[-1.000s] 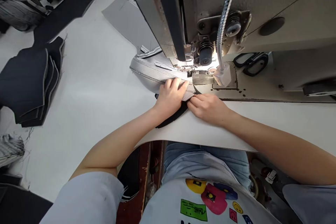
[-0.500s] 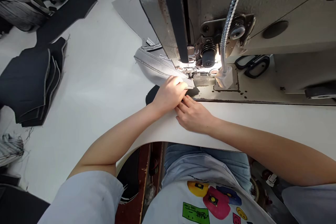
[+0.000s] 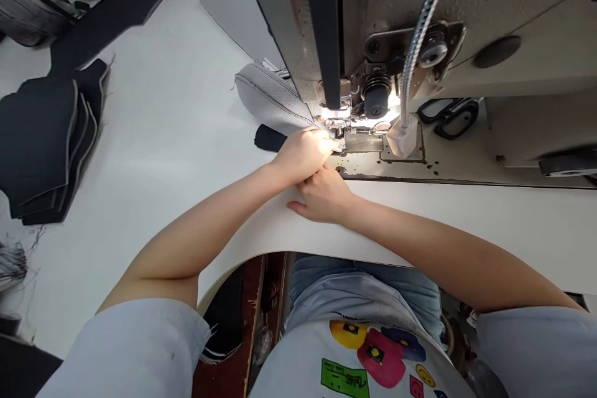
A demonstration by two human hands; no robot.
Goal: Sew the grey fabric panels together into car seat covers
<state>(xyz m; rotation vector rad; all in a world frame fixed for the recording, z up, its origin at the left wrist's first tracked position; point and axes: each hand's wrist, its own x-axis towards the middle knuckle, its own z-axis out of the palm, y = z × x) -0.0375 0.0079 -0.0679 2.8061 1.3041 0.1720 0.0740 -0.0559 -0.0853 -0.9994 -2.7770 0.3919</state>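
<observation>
My left hand [image 3: 305, 154] is closed on the edge of a grey mesh fabric piece [image 3: 273, 96], right in front of the sewing machine's lit presser foot [image 3: 339, 130]. A seam line curves along this piece, which runs back to the left of the machine head. Beneath it, a black fabric piece [image 3: 269, 138] pokes out left of my left hand. My right hand [image 3: 326, 196] rests just below, touching the left one; its thumb points left and its fingers are mostly hidden behind my left hand.
Black scissors [image 3: 450, 115] lie on the machine bed under the arm. Stacked dark fabric pieces [image 3: 46, 149] sit on the white table's left side, and grey bundles [image 3: 37, 6] lie at the far left. A braided cable [image 3: 426, 18] hangs before the machine head.
My right hand has shifted left, and its fingers have gone from lying stretched out to being tucked behind my left hand. The black piece no longer shows to the right of my left hand.
</observation>
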